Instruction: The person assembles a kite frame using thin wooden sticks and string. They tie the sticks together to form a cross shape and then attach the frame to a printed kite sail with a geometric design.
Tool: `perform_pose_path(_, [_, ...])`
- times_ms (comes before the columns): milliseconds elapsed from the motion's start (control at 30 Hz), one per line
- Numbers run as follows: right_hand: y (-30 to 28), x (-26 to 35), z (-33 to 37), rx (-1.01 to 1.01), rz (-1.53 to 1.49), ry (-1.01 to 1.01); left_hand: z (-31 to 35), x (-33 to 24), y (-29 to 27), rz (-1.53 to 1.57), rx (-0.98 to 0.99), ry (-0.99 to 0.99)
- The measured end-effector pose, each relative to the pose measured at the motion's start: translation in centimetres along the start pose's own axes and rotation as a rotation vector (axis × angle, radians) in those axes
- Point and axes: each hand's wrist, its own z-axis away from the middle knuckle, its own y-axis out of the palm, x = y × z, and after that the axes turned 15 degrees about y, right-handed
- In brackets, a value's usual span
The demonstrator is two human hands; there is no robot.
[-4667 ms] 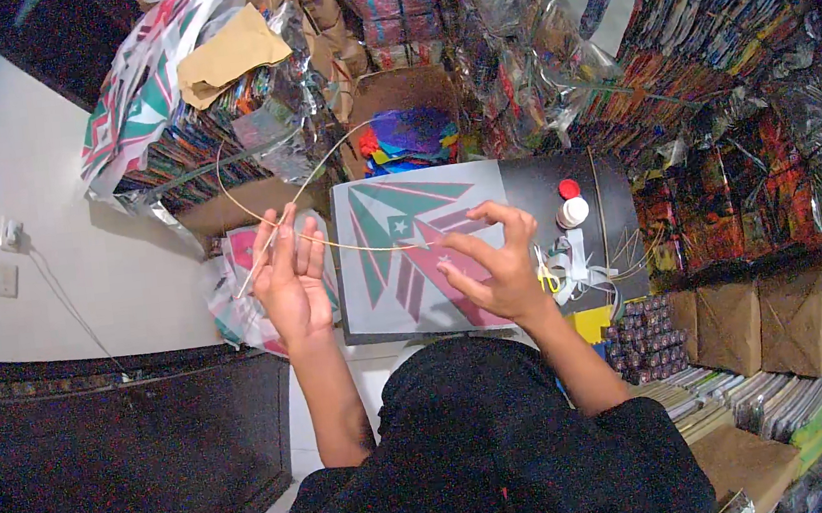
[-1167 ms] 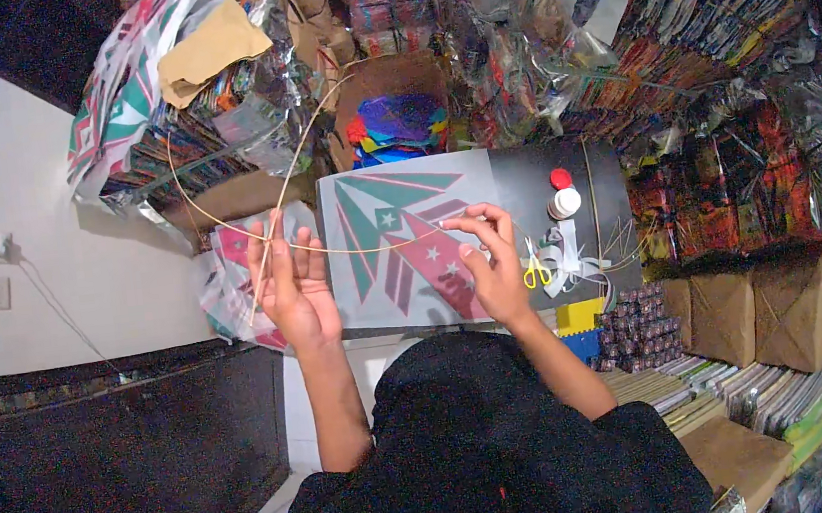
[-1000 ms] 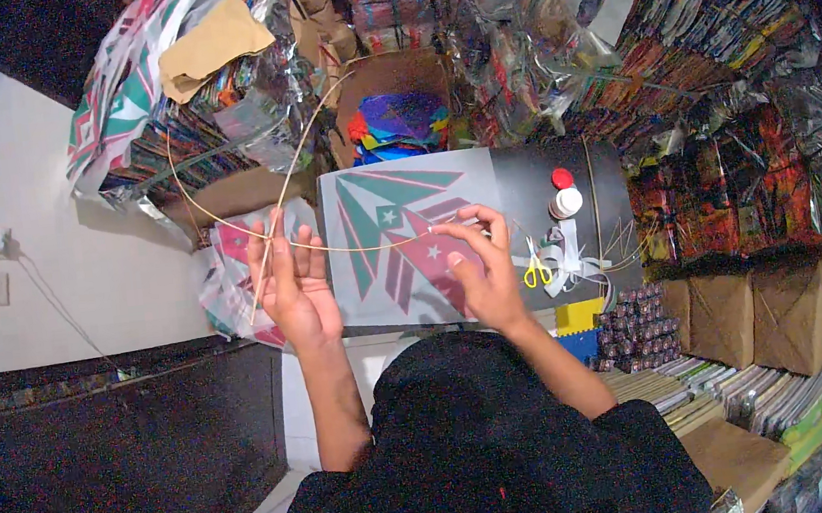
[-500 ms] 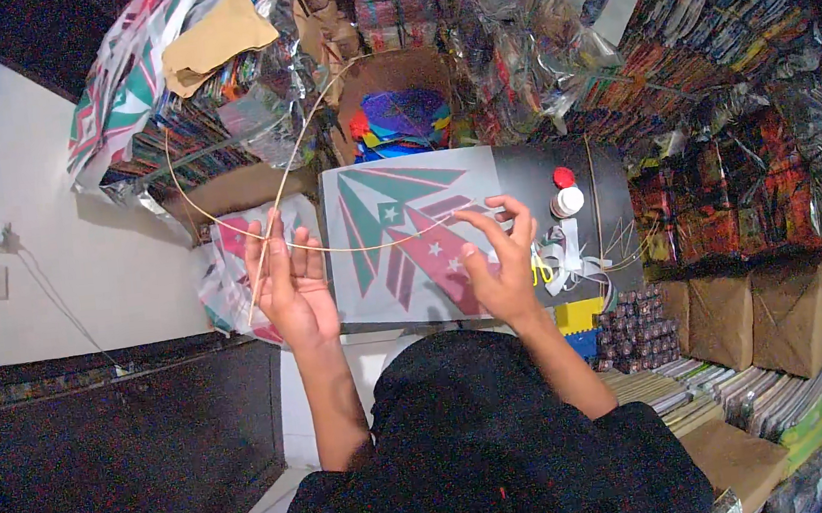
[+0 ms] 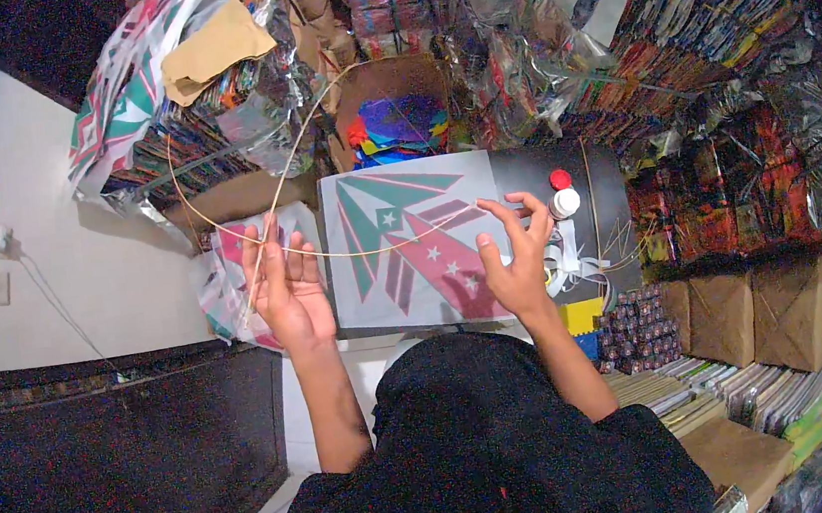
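My left hand [image 5: 292, 284] holds a kite-like frame of thin sticks where they cross, pinched between thumb and fingers, the other fingers loosely spread. One straight stick [image 5: 303, 136] slants up and away to the right. A bowed stick [image 5: 356, 253] sweeps from the upper left, through the crossing and rightward. At its right end is my right hand [image 5: 519, 255], index fingertip touching or very near the tip, thumb apart and fingers spread. Below the sticks a white sheet [image 5: 351, 308] with a green, red and maroon star design lies on the dark table [image 5: 522, 167].
Right of the sheet stand a white bottle [image 5: 565, 203] and a red cap [image 5: 560, 179], with white strips [image 5: 571, 258] nearby. Stacked bundles [image 5: 698, 36] line the back and right. An open cardboard box [image 5: 412, 71] holds colourful pieces. Printed sheets [image 5: 220, 302] lie at the left.
My right hand has shifted slightly right, staying by the bowed stick's end, which now sits a little higher and farther right. My left hand keeps hold of the crossing.
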Motion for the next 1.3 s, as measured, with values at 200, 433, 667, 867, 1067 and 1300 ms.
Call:
perform_pose_path(200, [-0.2,0.8,0.6,0.114,-0.031,-0.035,0.1,0.5,-0.2,0.009,0.052,-0.005])
perform_pose_path(433, [-0.4,1.0,1.7,0.272,-0.174,-0.115,0.5,1.9,0.3,-0.027,0.043,-0.056])
perform_pose_path(667, [-1.3,-0.3,1.5,0.184,-0.203,-0.051,1.8,3.1,1.7,-0.074,0.145,-0.171])
perform_pose_path(867, [-2.1,1.4,0.6,0.211,-0.269,-0.05,3.8,4.2,3.4,-0.082,0.278,-0.285])
perform_pose_path(1067, [-2.1,1.6,-1.2,0.13,-0.214,-0.087,5.1,4.1,4.6,-0.103,0.376,-0.335])
perform_pose_path(1300, [-2.6,-0.7,-4.5,-0.065,-0.112,-0.057,5.3,4.0,4.0,-0.074,0.453,-0.34])
